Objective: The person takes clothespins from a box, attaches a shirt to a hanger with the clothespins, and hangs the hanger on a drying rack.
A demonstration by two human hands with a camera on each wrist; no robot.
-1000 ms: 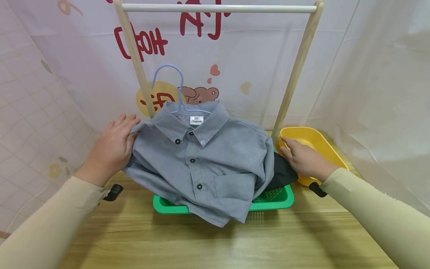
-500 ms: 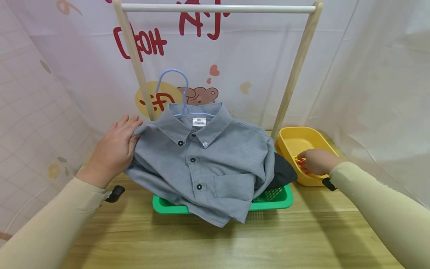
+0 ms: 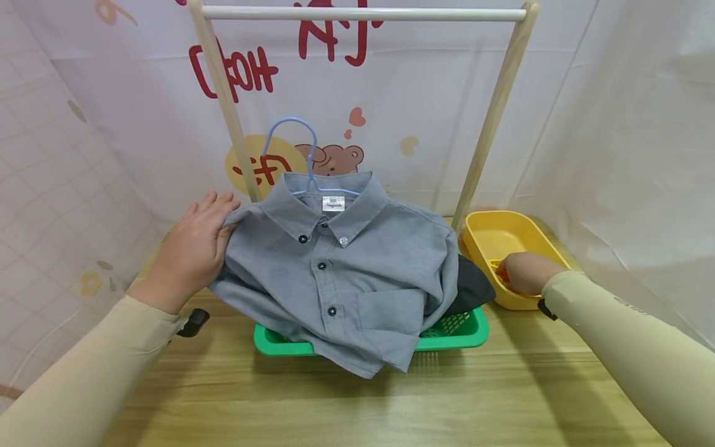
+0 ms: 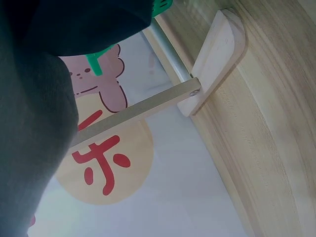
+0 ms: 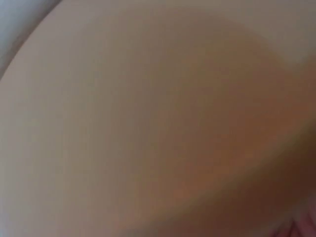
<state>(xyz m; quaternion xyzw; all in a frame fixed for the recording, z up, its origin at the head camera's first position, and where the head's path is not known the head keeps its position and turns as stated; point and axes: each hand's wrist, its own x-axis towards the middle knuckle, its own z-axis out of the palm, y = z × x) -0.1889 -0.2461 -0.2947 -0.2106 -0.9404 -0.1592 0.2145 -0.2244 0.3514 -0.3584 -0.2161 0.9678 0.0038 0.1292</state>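
Note:
A grey button-up shirt (image 3: 380,261) lies over a green basket (image 3: 455,341), with a light-blue hanger (image 3: 314,149) in its collar. My left hand (image 3: 190,254) grips the shirt at the shoulder on the left side. In the left wrist view the grey cloth (image 4: 34,133) fills the left edge. My right hand (image 3: 527,273) is down in a yellow basin (image 3: 499,226), at some small red and yellow items (image 3: 499,268) whose kind I cannot tell. Its fingertips are hidden there. The right wrist view is only a close blur.
Behind the shirt stands a wooden rack with a white bar (image 3: 363,13); one rack foot (image 4: 217,59) shows in the left wrist view. Black cloth (image 3: 472,285) lies in the basket's right end. All stand on a wooden tabletop (image 3: 357,410) before a printed curtain.
My right hand has moved right, from beside the black cloth down into the yellow basin. The hanger and collar have shifted slightly right, and my left hand has moved a little with them.

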